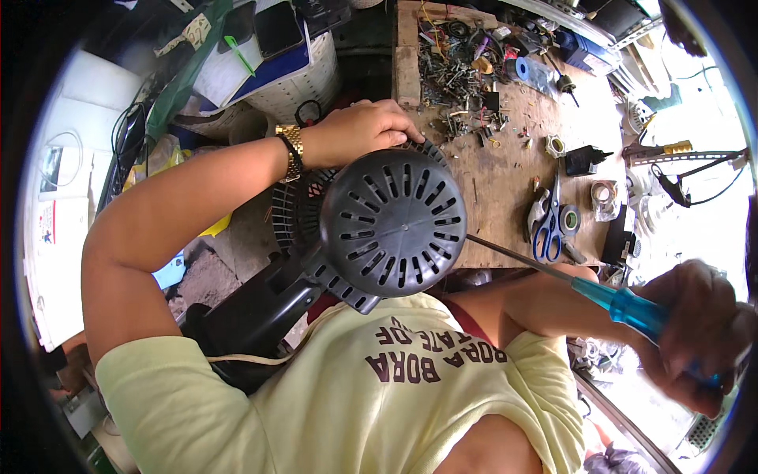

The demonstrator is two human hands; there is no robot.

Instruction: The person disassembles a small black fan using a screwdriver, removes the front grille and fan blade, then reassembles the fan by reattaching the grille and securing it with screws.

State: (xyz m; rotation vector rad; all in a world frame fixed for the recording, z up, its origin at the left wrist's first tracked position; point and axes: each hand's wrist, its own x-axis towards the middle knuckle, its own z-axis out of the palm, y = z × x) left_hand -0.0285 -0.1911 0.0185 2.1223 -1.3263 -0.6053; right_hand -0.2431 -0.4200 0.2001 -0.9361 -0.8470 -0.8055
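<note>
A black electric fan point(404, 225) leans across my lap, its slotted round motor cover facing up. Behind the cover part of its wire guard point(286, 213) shows. My left hand point(367, 130), with a gold watch point(290, 148) at the wrist, holds the fan at the far edge of the cover, fingers bent over it. Out to the right, my right hand point(703, 332) is wrapped around the translucent blue handle of a screwdriver point(624, 306). Its long metal shaft points left, and the tip meets the right side of the cover; what it touches there is hidden.
Ahead stands a wooden workbench point(505, 186) with a heap of screws and small parts point(466, 67). Blue-handled scissors point(549, 229), a tape roll point(569, 219) and a black adapter point(586, 160) lie at its right. A phone point(279, 30) lies at the far left; a pale cord point(253, 359) crosses my shirt.
</note>
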